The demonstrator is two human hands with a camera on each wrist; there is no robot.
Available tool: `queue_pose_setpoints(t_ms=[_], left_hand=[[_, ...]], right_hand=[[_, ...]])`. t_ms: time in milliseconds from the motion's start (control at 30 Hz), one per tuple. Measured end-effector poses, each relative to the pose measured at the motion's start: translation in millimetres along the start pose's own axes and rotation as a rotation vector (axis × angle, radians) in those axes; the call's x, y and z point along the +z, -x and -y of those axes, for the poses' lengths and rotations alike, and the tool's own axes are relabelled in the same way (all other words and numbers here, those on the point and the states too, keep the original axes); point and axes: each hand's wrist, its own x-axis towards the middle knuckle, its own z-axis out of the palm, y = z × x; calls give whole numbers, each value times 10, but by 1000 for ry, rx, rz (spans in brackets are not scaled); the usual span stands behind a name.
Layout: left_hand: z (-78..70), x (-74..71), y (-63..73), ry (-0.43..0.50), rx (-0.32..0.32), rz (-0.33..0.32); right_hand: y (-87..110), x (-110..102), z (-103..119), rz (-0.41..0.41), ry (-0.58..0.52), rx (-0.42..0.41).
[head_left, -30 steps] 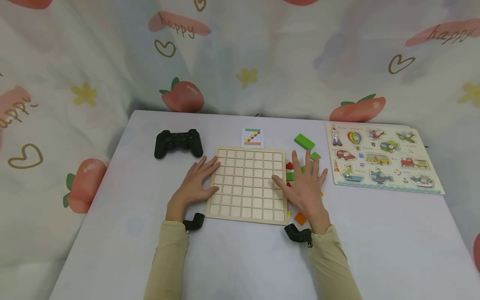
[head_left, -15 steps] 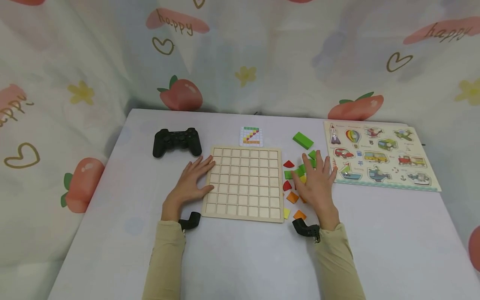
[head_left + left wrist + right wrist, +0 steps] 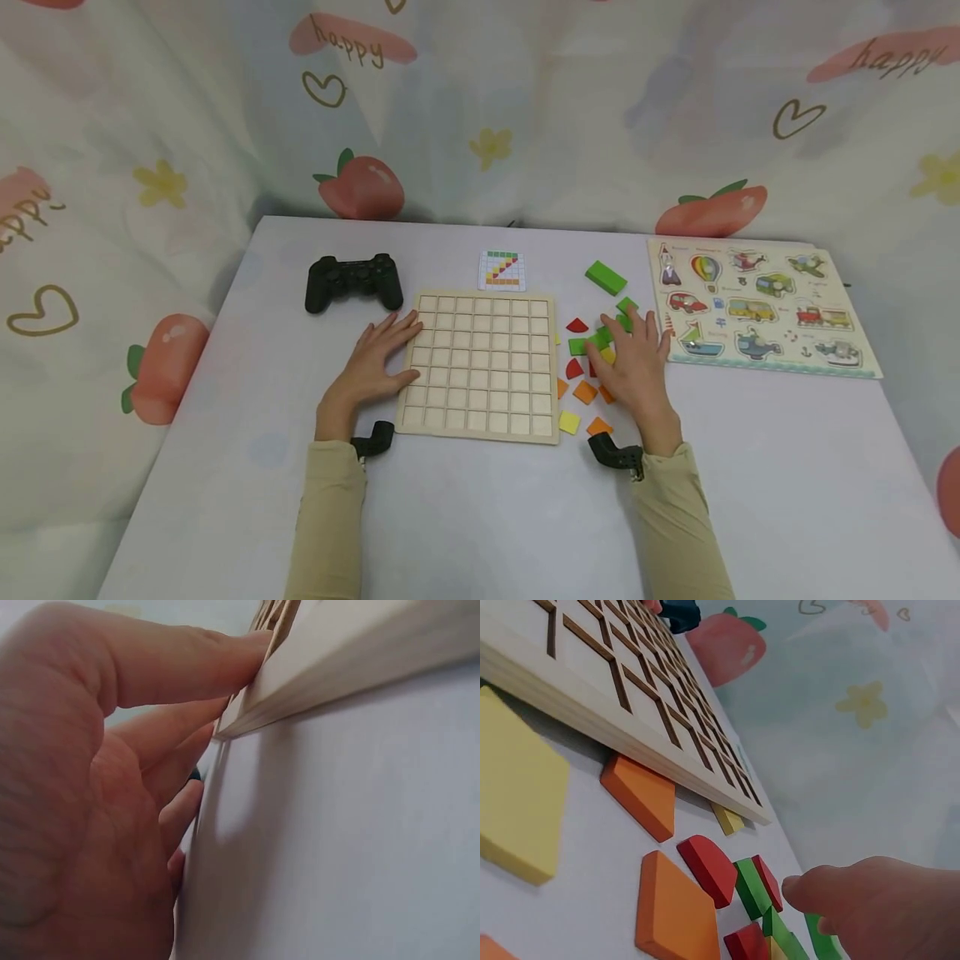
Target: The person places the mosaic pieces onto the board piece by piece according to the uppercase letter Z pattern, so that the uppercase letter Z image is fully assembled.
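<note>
White tabletop (image 3: 480, 517); patterned cloth (image 3: 570, 117) at 12 o'clock. Wooden grid board (image 3: 480, 367) near centre: left hand (image 3: 371, 362), fingers spread, touches its 9 o'clock edge, not clasping. Right hand (image 3: 636, 367) loosely spread over coloured blocks (image 3: 585, 392), board's 3 o'clock; contact unclear. Board probably light, stiff; hold side edges. Blocks likely hard; pinch sides.

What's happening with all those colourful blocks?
A person's left hand touches the left edge of a square, pale wooden grid board. Their right hand is over some small green, red, yellow and orange geometric blocks, holding none that shows. The blocks lie beside the board, with none in its squares.
</note>
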Motion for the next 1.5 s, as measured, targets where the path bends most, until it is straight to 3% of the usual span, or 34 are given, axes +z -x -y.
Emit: queue_pose_setpoints(t_ms=[667,900,1000,1267,1500], left_hand=[[126,-76,102,-11,-39,-2],[96,-86,99,0,-48,2],[114,-91,106,-11,-45,2],[134,-121,126,-14,-39,9],[122,-104,122,-8,-55,18]], right_hand=[[-4,58,-3,-90,-65,-85],[-81,-33,-78,-154,-73,50],[-172,-62,-125,-184,-28,112],[-378,-83,-203,-106,94,221],[-435,-31,-206,-175,-16,288]])
